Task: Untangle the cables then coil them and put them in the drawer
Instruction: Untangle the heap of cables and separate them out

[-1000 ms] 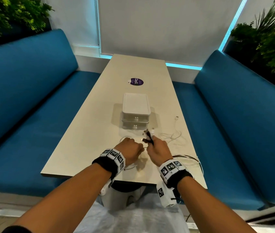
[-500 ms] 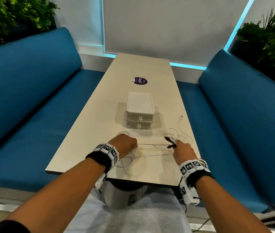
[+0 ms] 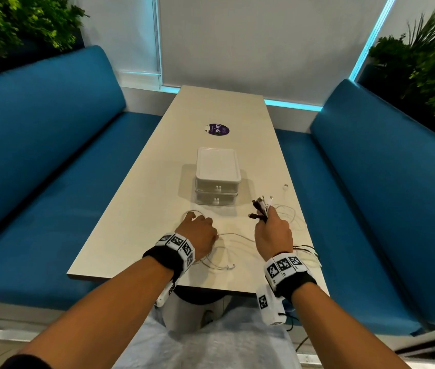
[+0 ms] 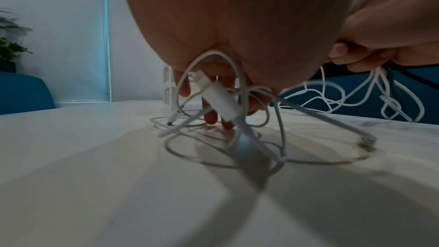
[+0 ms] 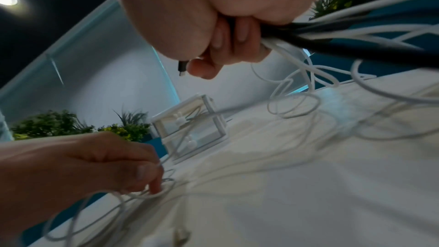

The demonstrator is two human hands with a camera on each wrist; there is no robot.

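Palm (image 4: 237, 16) hides fingers' grip on white cable (image 4: 211, 57); seemingly looped.

I noted a long pale table (image 3: 136, 209) running up the centre of the frame, a round purple sticker (image 3: 219, 128) on its far half. Blue benches (image 3: 38, 145) flanked both sides. Green plants (image 3: 423, 57) occupied both upper corners.

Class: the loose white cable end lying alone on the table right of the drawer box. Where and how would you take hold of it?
Probably pinch the small white plug from above: it lies flat, apart, with bare beige table around it.
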